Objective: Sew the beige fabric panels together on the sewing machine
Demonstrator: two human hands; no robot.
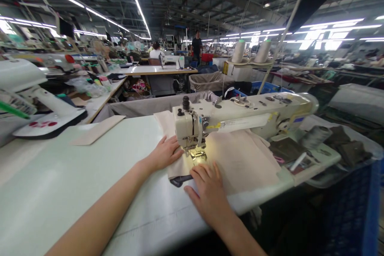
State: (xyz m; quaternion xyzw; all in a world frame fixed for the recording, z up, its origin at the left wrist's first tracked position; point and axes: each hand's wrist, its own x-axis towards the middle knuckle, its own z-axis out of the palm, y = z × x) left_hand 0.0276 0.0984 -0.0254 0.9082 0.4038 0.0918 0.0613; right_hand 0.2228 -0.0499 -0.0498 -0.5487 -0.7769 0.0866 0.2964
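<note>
A white sewing machine [222, 118] stands on the pale green table [99, 180], its lamp lighting the needle area and metal plate. Beige fabric [246, 164] lies under the machine head and spreads to its right. My left hand [166, 153] rests flat on the fabric just left of the presser foot, fingers stretched out. Nearer me, my right hand [208, 192] lies with fingers spread, fingertips on the fabric in front of the needle plate. Between the hands, a dark strip [180, 180] shows at the fabric's near edge; its kind is unclear.
A flat beige piece [99, 130] lies on the table's left. A thread cone [316, 137], dark cloth and a pale tool sit right of the machine. Fabric-lined bins [207, 82] stand behind it, a blue crate [360, 208] at lower right. Two people are farther back.
</note>
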